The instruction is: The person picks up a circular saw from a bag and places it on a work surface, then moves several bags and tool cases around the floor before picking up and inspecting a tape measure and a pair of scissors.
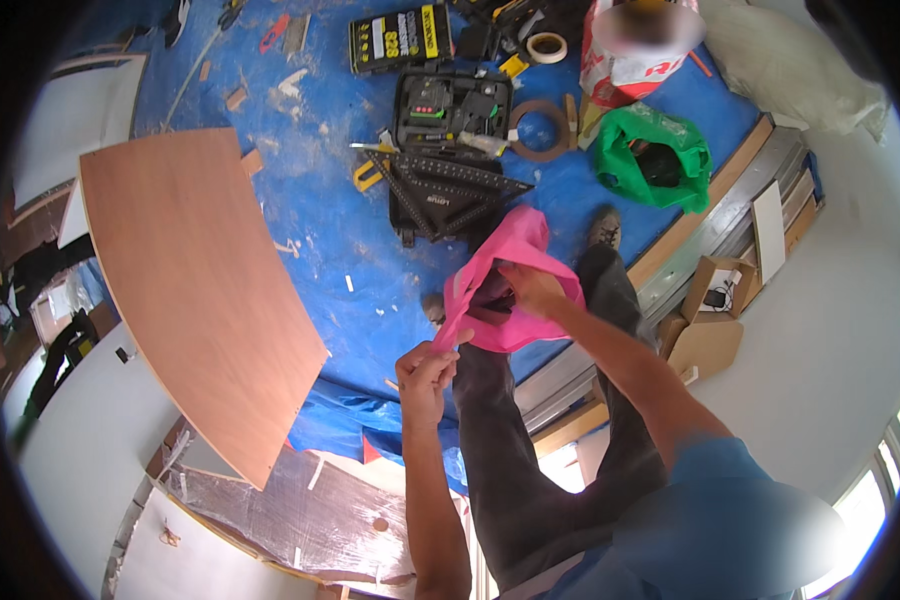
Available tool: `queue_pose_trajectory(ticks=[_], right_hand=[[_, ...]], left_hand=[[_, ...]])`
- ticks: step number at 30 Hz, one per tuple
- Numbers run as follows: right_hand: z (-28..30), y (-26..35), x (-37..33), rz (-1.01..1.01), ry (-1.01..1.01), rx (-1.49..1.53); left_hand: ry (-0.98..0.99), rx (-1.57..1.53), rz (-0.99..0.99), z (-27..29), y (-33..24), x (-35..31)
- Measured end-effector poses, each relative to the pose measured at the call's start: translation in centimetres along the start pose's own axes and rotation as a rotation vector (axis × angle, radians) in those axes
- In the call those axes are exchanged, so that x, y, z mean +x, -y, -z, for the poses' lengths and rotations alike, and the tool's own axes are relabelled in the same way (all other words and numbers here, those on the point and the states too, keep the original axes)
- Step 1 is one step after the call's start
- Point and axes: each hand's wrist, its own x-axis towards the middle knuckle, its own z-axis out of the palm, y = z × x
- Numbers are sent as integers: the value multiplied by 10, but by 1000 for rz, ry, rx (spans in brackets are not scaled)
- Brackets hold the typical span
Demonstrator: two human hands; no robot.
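Observation:
A pink bag (pixel 523 238) hangs with its mouth open in front of my legs, dark contents partly showing inside. My left hand (pixel 426 380) is closed on the near left edge of the bag, pinching its rim. Over the bag's right side my right hand (pixel 533 290) reaches into the mouth; its fingers are hidden inside, so I cannot make out whether they grip anything. Just beyond the bag lies a black triangular square (pixel 440 195), on or beside an open black tool case (pixel 452 108).
Blue sheeting (pixel 320 200) covers the floor. A large wooden panel (pixel 195 290) stands at the left. Farther right are a green bag (pixel 660 130), a roll of brown tape (pixel 540 130) and a red-and-white bag (pixel 610 75). Along the right wall lie metal profiles (pixel 670 270) and a cardboard box (pixel 718 285).

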Motion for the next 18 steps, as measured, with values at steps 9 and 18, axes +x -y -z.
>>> queue_pose_trajectory(ticks=[9,18], right_hand=[[18,-53,-103,-1021,-215,35],[36,-54,-114,-802,-301,282]], left_hand=[[84,312,176,-27,-23,9],[-15,341,222,-42,-15,5]])
